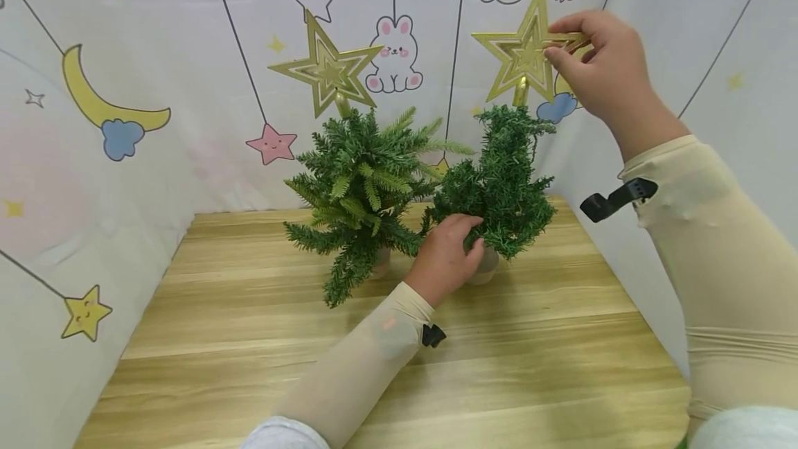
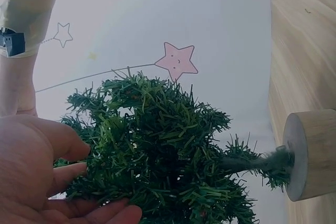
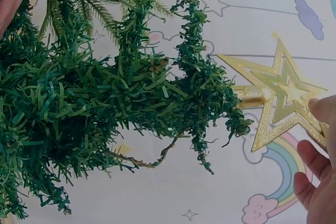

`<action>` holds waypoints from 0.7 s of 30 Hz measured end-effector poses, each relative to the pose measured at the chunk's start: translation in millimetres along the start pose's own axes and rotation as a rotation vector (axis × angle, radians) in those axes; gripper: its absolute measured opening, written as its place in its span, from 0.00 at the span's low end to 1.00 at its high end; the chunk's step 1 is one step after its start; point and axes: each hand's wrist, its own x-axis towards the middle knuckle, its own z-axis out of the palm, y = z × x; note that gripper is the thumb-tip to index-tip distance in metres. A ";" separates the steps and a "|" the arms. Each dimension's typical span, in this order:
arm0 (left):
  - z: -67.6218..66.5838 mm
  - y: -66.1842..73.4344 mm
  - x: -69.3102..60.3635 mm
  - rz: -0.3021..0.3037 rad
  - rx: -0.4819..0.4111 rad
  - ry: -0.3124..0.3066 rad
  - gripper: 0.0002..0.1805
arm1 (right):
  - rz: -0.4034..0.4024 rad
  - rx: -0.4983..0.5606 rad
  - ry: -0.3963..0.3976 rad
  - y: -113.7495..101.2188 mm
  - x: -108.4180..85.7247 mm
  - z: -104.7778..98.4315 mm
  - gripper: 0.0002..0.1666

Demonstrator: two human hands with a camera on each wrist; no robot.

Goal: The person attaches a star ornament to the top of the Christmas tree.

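Note:
A small artificial Christmas tree (image 1: 508, 192) with thin green tinsel-like branches stands at the right on a wooden base (image 1: 483, 270). A gold star topper (image 1: 524, 50) sits at its top, its stem among the upper branches. My right hand (image 1: 603, 61) pinches the star's right point between thumb and fingers. Lower down, my left hand (image 1: 444, 260) touches the tree's left branches with loosely bent fingers. In the left wrist view those fingers rest against the foliage (image 2: 157, 140), and some tips are hidden there.
A fuller Christmas tree (image 1: 358, 186) stands close on the left, its branches near the right tree's. It bears another gold star (image 1: 330, 71), tilted left. Both stand on a wood-grain table (image 1: 249, 338), before a white printed curtain (image 1: 206, 75).

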 end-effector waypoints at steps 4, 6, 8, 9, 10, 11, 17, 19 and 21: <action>-0.1 -0.8 1.4 -0.001 -0.020 0.000 0.21 | -0.001 -0.040 -0.022 -0.9 0.4 -3.1 0.25; 0.4 -1.6 1.7 -0.002 -0.023 0.000 0.22 | 0.001 -0.047 -0.034 -0.4 0.5 -4.1 0.26; 0.7 -2.3 1.8 -0.001 -0.021 -0.001 0.22 | 0.002 -0.050 -0.043 0.3 0.4 -4.4 0.26; 0.9 -2.7 1.9 -0.001 -0.020 -0.002 0.22 | 0.001 -0.050 -0.046 0.9 0.3 -4.2 0.26; 1.0 -3.1 2.0 -0.002 -0.016 -0.004 0.23 | -0.003 -0.051 -0.048 1.5 0.0 -4.0 0.27; 1.1 -3.5 2.1 -0.001 -0.013 -0.005 0.23 | -0.007 -0.052 -0.049 2.2 -0.1 -3.7 0.27; -0.3 -4.4 2.1 -0.001 -0.028 -0.004 0.23 | -0.012 -0.076 -0.057 5.3 0.4 -3.1 0.29; -0.8 -5.0 2.3 -0.001 -0.034 -0.004 0.23 | -0.011 -0.082 -0.061 6.0 0.6 -3.0 0.30; -0.9 -5.4 2.2 -0.002 -0.035 -0.004 0.24 | -0.013 -0.085 -0.063 6.8 0.7 -2.6 0.31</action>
